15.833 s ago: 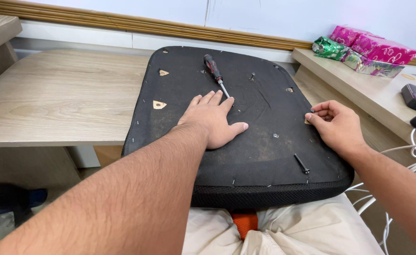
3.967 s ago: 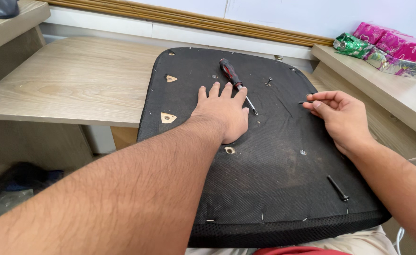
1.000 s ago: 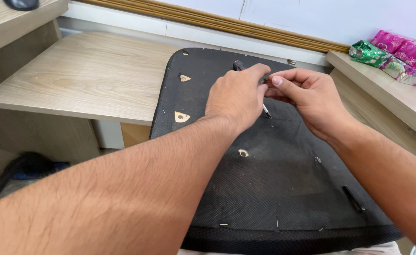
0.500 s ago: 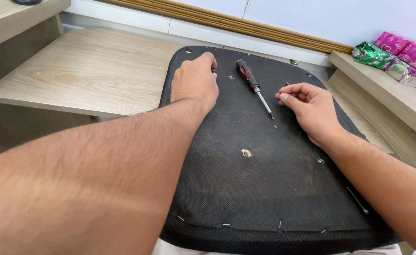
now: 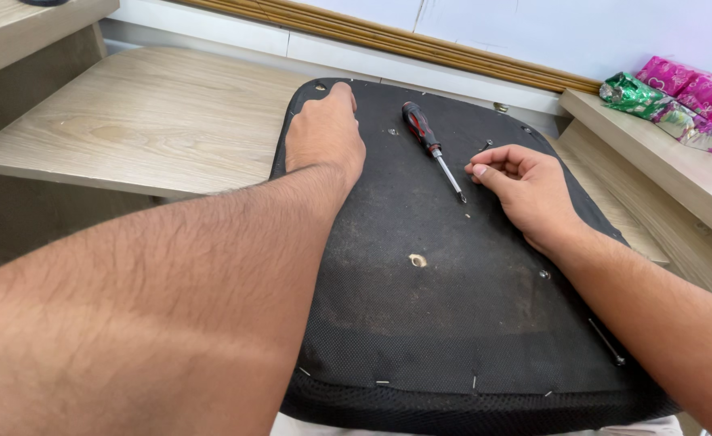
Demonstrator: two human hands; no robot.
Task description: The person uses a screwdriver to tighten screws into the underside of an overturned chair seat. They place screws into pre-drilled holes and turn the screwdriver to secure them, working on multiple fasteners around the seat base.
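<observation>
screwdriver [image 5: 430, 148] with black and red handle lies flat on the black seat pad [image 5: 420, 323], between the two hands, the metal tip pointing toward the person. left hand [image 5: 323, 133] rests palm down on the far left corner of the pad, fingers reaching to its rounded edge and curling a little over it; it holds nothing. right hand [image 5: 525, 190] lies on the pad just to the right of the screwdriver tip, fingers curled loosely inward, thumb against the forefinger; whether something small is pinched there i cannot tell. it does not touch the screwdriver.

the pad lies upside down, its far left part over the light wooden surface [image 5: 146, 113], its near edge at the bottom of the view. a small pale hole [image 5: 417, 260] is in the middle of the pad, with free black fabric around it. a long screw [image 5: 606, 342] lies near the right near edge. the right edge of the pad is close to a wooden shelf [image 5: 663, 169], where pink and green packets [image 5: 679, 101] lie against the wall.
</observation>
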